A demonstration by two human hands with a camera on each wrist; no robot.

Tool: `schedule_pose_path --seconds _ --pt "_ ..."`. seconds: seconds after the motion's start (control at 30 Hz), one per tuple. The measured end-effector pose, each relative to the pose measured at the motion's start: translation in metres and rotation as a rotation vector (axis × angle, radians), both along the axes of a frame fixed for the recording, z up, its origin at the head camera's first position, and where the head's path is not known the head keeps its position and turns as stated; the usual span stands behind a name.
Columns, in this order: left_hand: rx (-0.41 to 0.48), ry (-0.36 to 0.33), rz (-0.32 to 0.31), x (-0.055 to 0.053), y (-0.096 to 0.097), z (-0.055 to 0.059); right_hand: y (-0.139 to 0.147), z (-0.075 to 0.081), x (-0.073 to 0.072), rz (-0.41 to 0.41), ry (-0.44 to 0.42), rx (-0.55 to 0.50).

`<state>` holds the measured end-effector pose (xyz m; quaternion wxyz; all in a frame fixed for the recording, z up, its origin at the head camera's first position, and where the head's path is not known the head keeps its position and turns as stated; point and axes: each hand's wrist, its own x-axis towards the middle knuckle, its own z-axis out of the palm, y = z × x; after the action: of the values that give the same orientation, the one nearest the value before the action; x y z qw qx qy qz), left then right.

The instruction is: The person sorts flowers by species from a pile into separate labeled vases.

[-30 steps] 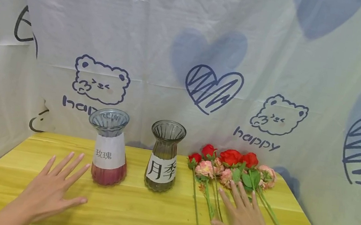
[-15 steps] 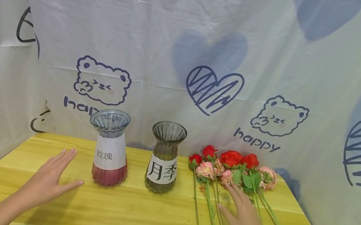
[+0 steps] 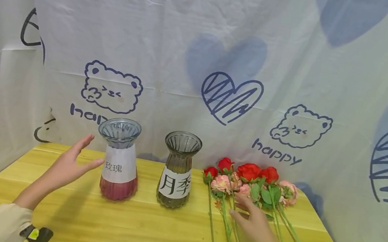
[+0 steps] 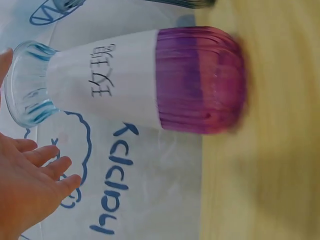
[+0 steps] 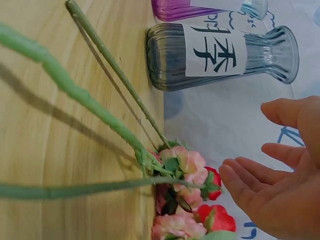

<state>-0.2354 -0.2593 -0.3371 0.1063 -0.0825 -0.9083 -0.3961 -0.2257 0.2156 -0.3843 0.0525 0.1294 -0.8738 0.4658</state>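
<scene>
My left hand (image 3: 65,168) is raised just left of a ribbed glass vase (image 3: 119,164), blue at the rim and pink at the base, with a white paper label. Its fingers and thumb are spread apart and hold nothing. In the left wrist view the vase's flared rim (image 4: 30,85) lies between thumb and fingers. My right hand (image 3: 257,225) hovers over the stems of several artificial flowers, fingers loosely bent around nothing. Red roses (image 3: 248,171) and pink blooms (image 3: 221,183) lie heads-back on the table, their green stems (image 5: 90,102) pointing toward me.
A smoky grey glass vase (image 3: 176,170) with a labelled front stands between the pink-based vase and the flowers. The yellow wooden table (image 3: 133,232) ends at a white printed cloth (image 3: 174,52) hanging behind and at both sides. A dark device (image 3: 38,235) sits at my left wrist.
My left hand has lifted and moved right toward the pink-based vase, turning thumb-up. My right hand has turned sideways, its spread fingers drawing together and bending over the stems. Vases and flowers stay put.
</scene>
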Motion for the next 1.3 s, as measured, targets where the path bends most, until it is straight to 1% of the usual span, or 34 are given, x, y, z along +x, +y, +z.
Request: schedule_pose_path --seconds 0.1,0.27,0.4,0.53,0.67,0.73,0.83,1.0,1.13,1.3 --pt "0.048 -0.011 -0.025 -0.010 0.005 0.010 -0.004 -0.001 -0.004 -0.007 -0.043 0.000" --pt "0.114 -0.044 -0.042 -0.022 0.011 0.020 -0.009 -0.005 -0.009 0.059 -0.059 -0.036" --pt "0.167 -0.069 -0.052 -0.030 0.015 0.025 -0.013 -0.010 -0.011 0.106 -0.052 -0.037" --pt "0.223 -0.079 -0.055 -0.037 0.018 0.027 -0.018 -0.015 -0.014 0.126 -0.066 -0.031" --pt "0.277 -0.084 -0.060 -0.040 0.020 0.029 -0.023 -0.017 -0.017 0.112 -0.107 -0.042" --pt "0.306 -0.089 -0.063 -0.040 0.021 0.030 -0.025 -0.018 -0.018 0.103 -0.109 -0.027" --pt "0.364 -0.098 -0.077 -0.042 0.023 0.030 -0.029 -0.018 -0.021 0.079 -0.096 0.019" --pt "0.465 -0.097 -0.107 -0.043 0.025 0.027 -0.035 -0.020 -0.027 0.032 -0.069 0.107" --pt "0.489 -0.087 -0.112 -0.042 0.026 0.025 -0.038 -0.022 -0.033 0.018 -0.075 0.147" --pt "0.514 -0.090 -0.115 -0.041 0.029 0.024 -0.040 -0.025 -0.039 0.024 -0.093 0.184"
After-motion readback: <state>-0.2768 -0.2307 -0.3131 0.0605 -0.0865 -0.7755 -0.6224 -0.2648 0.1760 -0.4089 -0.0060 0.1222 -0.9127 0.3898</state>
